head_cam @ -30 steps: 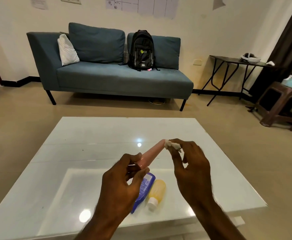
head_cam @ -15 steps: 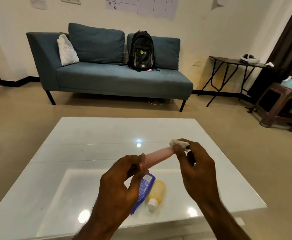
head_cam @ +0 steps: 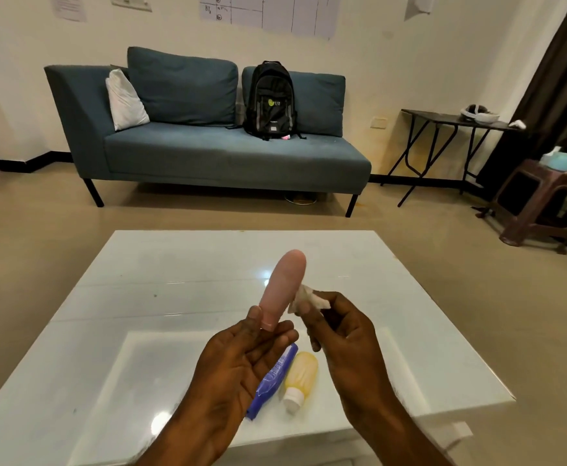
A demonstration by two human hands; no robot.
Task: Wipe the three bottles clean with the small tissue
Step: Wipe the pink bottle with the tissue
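Wiping the pink bottle (head_cam: 283,287) above the white table (head_cam: 174,297).

Largest first: the left hand (head_cam: 241,368) pinches the bottle's lower end between thumb and fingertips, palm half open, probably so its sides stay bare for cleaning. The right hand (head_cam: 339,334) is closed on the small tissue (head_cam: 305,297), pressing it against the bottle's side. Blue bottle (head_cam: 275,378) and yellow bottle (head_cam: 300,378) lie touching on the table, waiting.

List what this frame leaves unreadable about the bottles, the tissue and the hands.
Head view only:
- Pink bottle: blurred; its lower end hidden by left hand fingertips.
- Tissue: whether it touches the pink bottle is unclear.
- Blue bottle: partly behind the left hand; label too small.
- Yellow bottle: any dirt too small to judge.
- Right hand: palm faces away.
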